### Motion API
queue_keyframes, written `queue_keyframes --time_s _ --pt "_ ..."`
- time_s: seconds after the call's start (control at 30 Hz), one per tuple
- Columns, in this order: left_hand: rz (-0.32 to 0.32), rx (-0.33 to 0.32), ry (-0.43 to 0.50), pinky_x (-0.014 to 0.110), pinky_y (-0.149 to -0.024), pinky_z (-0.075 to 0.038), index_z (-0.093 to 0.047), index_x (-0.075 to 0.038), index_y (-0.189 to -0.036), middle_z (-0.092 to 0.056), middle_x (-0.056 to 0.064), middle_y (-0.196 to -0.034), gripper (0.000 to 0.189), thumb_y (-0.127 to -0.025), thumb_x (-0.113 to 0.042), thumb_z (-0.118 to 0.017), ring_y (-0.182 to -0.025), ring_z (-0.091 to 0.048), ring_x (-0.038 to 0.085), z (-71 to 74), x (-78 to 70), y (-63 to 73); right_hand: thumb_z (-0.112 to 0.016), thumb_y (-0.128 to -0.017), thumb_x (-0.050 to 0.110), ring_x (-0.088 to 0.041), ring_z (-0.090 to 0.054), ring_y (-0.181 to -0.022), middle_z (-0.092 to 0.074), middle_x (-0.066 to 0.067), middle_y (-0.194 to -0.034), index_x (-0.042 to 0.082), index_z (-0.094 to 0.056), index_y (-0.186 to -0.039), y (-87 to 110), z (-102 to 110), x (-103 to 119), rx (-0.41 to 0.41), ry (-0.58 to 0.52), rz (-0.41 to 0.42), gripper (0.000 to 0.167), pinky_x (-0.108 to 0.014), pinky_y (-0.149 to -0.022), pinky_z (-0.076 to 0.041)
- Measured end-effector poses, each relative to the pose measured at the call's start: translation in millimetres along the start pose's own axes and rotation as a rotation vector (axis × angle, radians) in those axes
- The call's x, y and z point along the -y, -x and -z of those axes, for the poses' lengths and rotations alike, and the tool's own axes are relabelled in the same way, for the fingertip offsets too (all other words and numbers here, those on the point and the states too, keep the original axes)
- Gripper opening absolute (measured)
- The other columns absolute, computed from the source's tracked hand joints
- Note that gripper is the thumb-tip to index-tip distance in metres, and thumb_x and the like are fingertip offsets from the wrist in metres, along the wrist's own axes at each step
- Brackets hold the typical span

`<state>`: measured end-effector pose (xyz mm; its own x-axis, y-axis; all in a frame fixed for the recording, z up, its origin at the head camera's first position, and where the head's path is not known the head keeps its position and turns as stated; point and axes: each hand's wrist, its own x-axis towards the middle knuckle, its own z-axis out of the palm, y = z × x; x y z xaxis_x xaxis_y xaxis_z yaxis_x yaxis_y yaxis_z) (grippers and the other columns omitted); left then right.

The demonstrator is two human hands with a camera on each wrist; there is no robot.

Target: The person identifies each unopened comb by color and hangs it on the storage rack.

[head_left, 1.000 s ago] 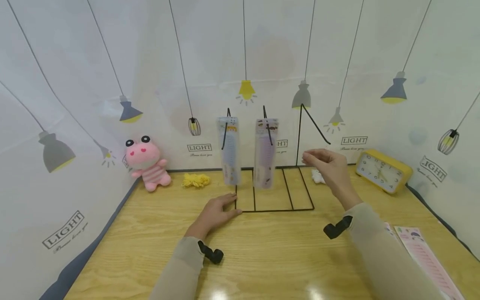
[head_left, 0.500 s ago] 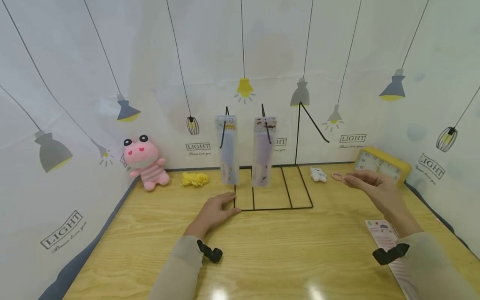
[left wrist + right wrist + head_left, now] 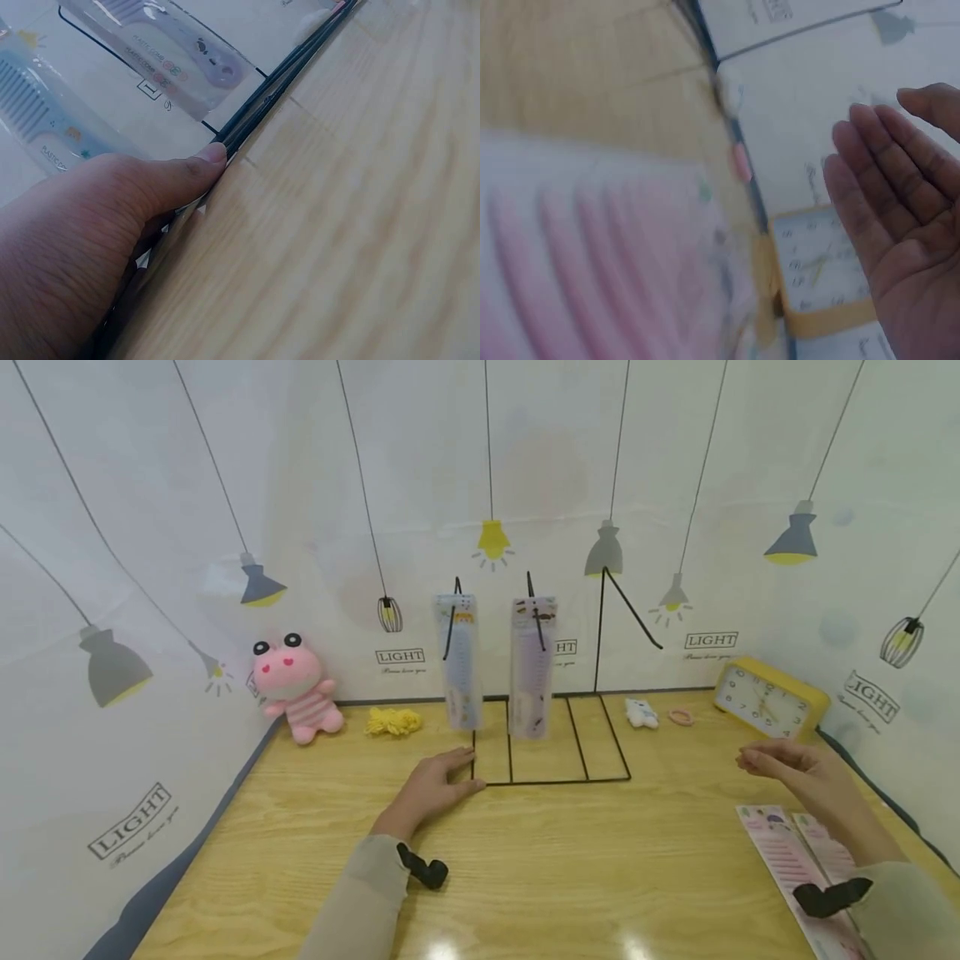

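My left hand (image 3: 433, 785) rests at the front left corner of a black wire display rack (image 3: 555, 782), fingers at the side rod. In the left wrist view its thumb (image 3: 214, 154) touches the front rod. On two hooks of the rack hang a packaged blue comb (image 3: 460, 668) and a packaged purple comb (image 3: 532, 672); the right hook (image 3: 633, 610) carries nothing. My right hand (image 3: 806, 781) hovers over the right side of the table with nothing in it, its palm showing in the right wrist view. Beneath it lie two pink packages (image 3: 780, 860) with comb-like stripes, partly hidden by the arm.
A pink ring (image 3: 681, 717) and a small white figure (image 3: 641, 713) lie right of the rack, before a yellow clock (image 3: 772, 700). To its left are a yellow yarn bundle (image 3: 393, 722) and a pink plush toy (image 3: 300, 689). A lamp-patterned backdrop (image 3: 300, 468) encloses the wooden table (image 3: 570, 877).
My right hand moved right from near the empty hook, carried the pink ring past the white figure, let it go there, then drew back toward the pink packages. My left hand stayed put.
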<state>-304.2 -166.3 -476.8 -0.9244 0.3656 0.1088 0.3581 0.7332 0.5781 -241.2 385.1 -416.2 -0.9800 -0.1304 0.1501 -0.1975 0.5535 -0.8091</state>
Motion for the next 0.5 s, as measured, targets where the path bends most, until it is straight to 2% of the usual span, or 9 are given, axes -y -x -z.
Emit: queue_keyframes --time_s 0.13,0.3,0.37,0.5 --pt "-0.003 -0.003 -0.009 0.050 -0.118 -0.031 -0.049 -0.021 -0.151 -0.042 0.001 -0.157 0.069 -0.094 -0.056 -0.064 -0.145 -0.037 0.026 -1.6 0.7 -0.5 -0.056 -0.105 0.031 0.001 -0.066 -0.095 -0.075 0.003 -0.109 0.002 -0.069 -0.124 1.9 3.4 -21.7 0.001 0.113 0.036 0.036 -0.014 -0.075 -0.050" --pt "-0.009 -0.001 -0.015 0.051 -0.118 -0.031 -0.048 -0.021 -0.152 -0.041 0.001 -0.157 0.068 -0.095 -0.054 -0.064 -0.145 -0.037 0.027 -1.5 0.9 -1.0 -0.060 -0.102 0.038 0.004 -0.062 -0.087 -0.075 -0.006 -0.110 0.008 -0.072 -0.120 4.5 2.6 -37.9 0.006 0.285 -0.001 0.037 -0.021 -0.069 -0.053" --pt "-0.007 -0.002 -0.015 0.051 -0.118 -0.030 -0.049 -0.021 -0.151 -0.042 0.001 -0.157 0.068 -0.095 -0.054 -0.065 -0.145 -0.037 0.027 -1.7 0.6 -0.8 -0.060 -0.101 0.041 0.001 -0.063 -0.087 -0.074 -0.007 -0.108 0.009 -0.073 -0.119 5.2 2.1 -41.5 0.019 0.345 -0.013 0.039 -0.023 -0.069 -0.053" --pt "-0.003 -0.002 -0.009 0.051 -0.118 -0.030 -0.049 -0.021 -0.151 -0.042 0.000 -0.157 0.068 -0.094 -0.054 -0.065 -0.145 -0.037 0.026 -2.5 -0.1 -1.4 -0.061 -0.101 0.039 -0.009 -0.065 -0.085 -0.075 -0.005 -0.100 0.008 -0.075 -0.111 6.1 3.1 -45.6 -0.002 0.438 0.012 0.035 -0.026 -0.068 -0.052"
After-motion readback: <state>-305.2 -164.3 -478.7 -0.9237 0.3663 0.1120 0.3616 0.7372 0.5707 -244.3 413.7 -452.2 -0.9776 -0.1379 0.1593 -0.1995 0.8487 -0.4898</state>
